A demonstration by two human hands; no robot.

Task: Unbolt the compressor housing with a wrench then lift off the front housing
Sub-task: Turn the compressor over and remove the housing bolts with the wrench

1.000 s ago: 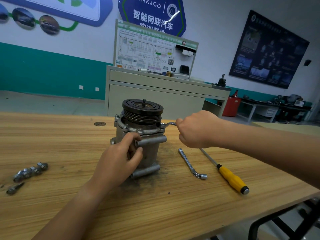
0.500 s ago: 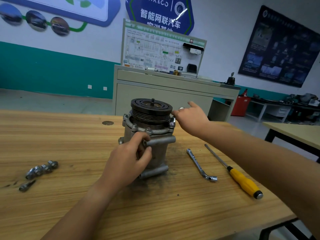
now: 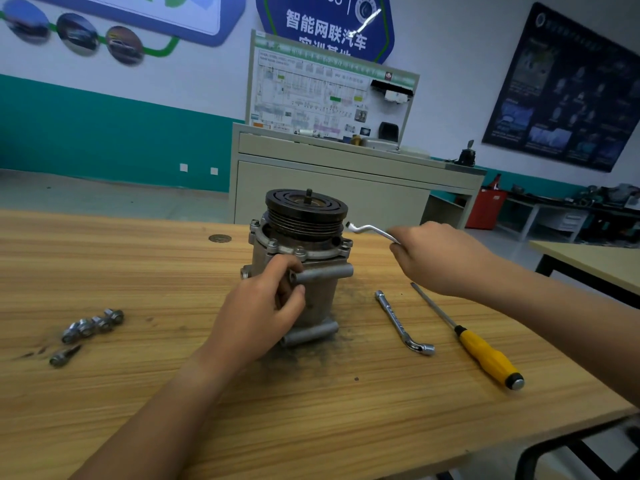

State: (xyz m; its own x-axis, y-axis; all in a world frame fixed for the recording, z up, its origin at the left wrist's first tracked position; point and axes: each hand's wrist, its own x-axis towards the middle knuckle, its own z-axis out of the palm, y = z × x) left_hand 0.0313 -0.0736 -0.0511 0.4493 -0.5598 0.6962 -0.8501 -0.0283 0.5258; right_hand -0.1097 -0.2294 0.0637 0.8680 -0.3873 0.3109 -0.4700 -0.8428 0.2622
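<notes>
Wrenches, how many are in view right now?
2. One L-shaped wrench is gripped in the right hand, its head near the top of the compressor. The second wrench lies on the table between the compressor and the yellow-handled screwdriver. None looks hidden.

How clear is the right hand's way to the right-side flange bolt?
Probably clear: the right hand holds the wrench tip just above that bolt, nothing between; the left hand grips the compressor lower down.

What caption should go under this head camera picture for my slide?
Left hand steadies the compressor while the right hand holds a bent wrench beside its pulley.
</notes>
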